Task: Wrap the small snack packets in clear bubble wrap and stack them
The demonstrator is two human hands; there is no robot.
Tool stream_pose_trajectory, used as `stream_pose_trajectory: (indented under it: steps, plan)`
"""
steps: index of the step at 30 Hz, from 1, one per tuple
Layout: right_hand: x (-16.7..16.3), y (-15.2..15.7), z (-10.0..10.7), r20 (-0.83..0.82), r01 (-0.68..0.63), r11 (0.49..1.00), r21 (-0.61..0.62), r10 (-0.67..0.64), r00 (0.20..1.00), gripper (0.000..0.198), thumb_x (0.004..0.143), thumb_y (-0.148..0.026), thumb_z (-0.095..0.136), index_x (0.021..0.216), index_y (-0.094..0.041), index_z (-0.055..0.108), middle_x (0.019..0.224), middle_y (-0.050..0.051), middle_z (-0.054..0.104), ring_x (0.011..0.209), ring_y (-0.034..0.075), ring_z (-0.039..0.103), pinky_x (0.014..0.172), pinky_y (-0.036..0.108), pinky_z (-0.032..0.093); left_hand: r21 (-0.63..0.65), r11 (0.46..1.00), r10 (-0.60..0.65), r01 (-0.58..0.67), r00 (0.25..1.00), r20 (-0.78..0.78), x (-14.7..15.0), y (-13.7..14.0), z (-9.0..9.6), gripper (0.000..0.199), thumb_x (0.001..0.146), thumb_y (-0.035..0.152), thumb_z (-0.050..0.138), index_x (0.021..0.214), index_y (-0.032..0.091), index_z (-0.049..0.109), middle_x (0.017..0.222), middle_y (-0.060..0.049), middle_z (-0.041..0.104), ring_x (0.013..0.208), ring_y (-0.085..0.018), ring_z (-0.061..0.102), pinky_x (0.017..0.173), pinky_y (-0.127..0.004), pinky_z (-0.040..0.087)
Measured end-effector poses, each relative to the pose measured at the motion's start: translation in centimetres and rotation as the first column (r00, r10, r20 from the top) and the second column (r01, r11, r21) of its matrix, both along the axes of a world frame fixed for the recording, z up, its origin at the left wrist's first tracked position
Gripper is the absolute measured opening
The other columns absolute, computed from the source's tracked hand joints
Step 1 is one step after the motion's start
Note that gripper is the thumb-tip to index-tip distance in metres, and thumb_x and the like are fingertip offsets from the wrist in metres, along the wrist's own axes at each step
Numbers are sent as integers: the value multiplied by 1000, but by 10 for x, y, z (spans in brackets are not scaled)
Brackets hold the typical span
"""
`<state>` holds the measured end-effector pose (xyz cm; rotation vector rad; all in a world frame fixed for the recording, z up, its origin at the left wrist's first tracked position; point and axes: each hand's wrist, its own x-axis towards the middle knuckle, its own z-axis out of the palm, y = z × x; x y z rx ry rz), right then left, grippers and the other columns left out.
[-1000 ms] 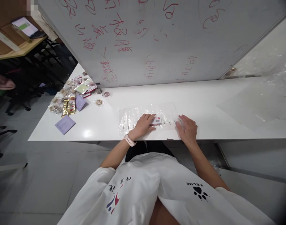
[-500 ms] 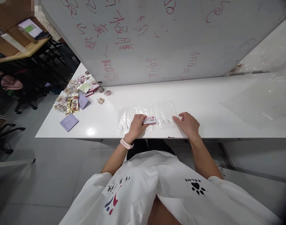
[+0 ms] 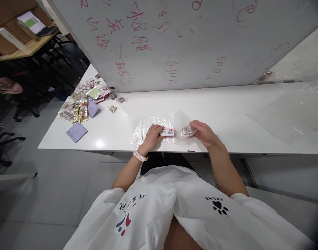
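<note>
A clear plastic bag (image 3: 139,130) lies near the table's front edge. On top of it sits a small white and red box (image 3: 167,132) with a barcode on its upper face. My left hand (image 3: 153,137) grips the box's left end, its fingers curled over it and resting on the plastic. Closed in a pinch, my right hand (image 3: 203,133) holds the right end of the bag, which is lifted and folding over beside the box. The plastic is bunched and a little blurred there.
A white table (image 3: 221,109) runs across, with a whiteboard (image 3: 159,48) standing behind. Left lie a pile of small wrapped packets (image 3: 79,93), gold packets (image 3: 80,113) and a purple sachet (image 3: 76,132). A large clear plastic sheet (image 3: 286,114) covers the right side.
My right hand has taken the bag's right end and moved slightly left, lifting and folding the plastic toward the box. The left hand stays on the box.
</note>
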<state>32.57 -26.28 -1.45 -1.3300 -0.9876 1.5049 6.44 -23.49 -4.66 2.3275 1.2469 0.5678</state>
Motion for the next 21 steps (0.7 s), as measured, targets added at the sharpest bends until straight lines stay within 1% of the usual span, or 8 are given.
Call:
stream_pose_trajectory:
  steps: [2,4,7,10,14,16,18,21]
  plan:
    - [-21,2,1,-110,-63,997,33,66,992,44,72,-61,75,76,-22,54,78,2,62,77,19,60,75,38,55,13,1000,1,-1,1000,2,0,0,-2,36,88,19,64,124,22,60,113,-9,63,106,-27,54,87,-43,51]
    - [-40,2,-3,-78,-102,991,82,108,991,45,75,-63,72,78,-22,53,78,0,62,78,18,60,81,37,54,26,1000,1,-2,1000,9,-1,0,-4,37,87,19,64,124,22,60,113,-9,63,107,-26,54,89,-43,51]
    - [-57,-1,-12,100,-214,958,191,197,975,42,87,-64,59,90,-22,61,92,2,67,89,19,62,90,37,51,43,999,0,1,1000,-7,-1,1,-6,29,87,16,61,116,21,63,107,-9,63,103,-26,55,88,-43,51]
    - [-64,-5,-21,289,-332,891,311,244,926,38,97,-54,47,109,-24,66,114,5,68,102,20,61,96,39,47,43,999,-18,19,999,-33,-1,3,-5,21,88,15,59,107,20,65,103,-9,63,99,-25,56,88,-43,50]
    - [-70,-2,-29,540,-425,812,400,166,825,32,94,-41,53,120,-26,67,114,7,65,84,19,60,83,38,50,29,999,-19,19,999,28,-9,-1,-1,35,88,22,63,123,22,60,117,-10,63,110,-26,56,92,-44,51]
    - [-72,2,-29,630,-471,794,385,147,762,37,93,-37,55,126,-26,66,110,7,63,77,18,58,78,37,50,67,993,89,-93,995,53,-23,-10,2,43,88,26,65,129,23,56,131,-11,59,123,-29,51,101,-48,47]
    - [-72,5,-27,686,-513,786,347,160,709,40,93,-37,55,131,-26,64,105,6,62,78,19,59,77,37,50,107,938,321,-330,943,89,-43,-24,7,48,89,31,64,135,24,52,142,-13,52,134,-32,44,107,-52,42]
    - [-70,9,-23,713,-564,774,289,219,666,38,95,-39,54,129,-30,66,100,4,61,77,18,59,74,35,49,34,728,679,-685,726,107,-72,-47,13,53,92,42,58,139,22,47,136,-16,56,129,-33,48,103,-51,44]
